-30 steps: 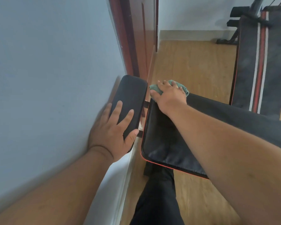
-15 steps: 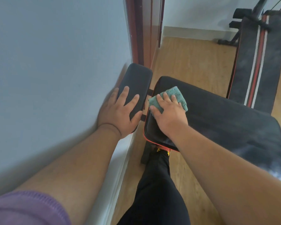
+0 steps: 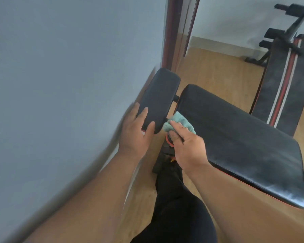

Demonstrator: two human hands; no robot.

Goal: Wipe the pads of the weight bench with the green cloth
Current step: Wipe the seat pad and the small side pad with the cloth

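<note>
Green cloth bunched at black bench pad corner.

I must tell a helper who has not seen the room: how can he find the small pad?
Beside the grey wall stands a bench with a large black pad. The small pad lies between them, under the left hand. It is narrower and plain black, unlike the striped bench behind.

Right hand drawing green cloth back off the large pad, now at its near corner, beside the small pad.
</note>
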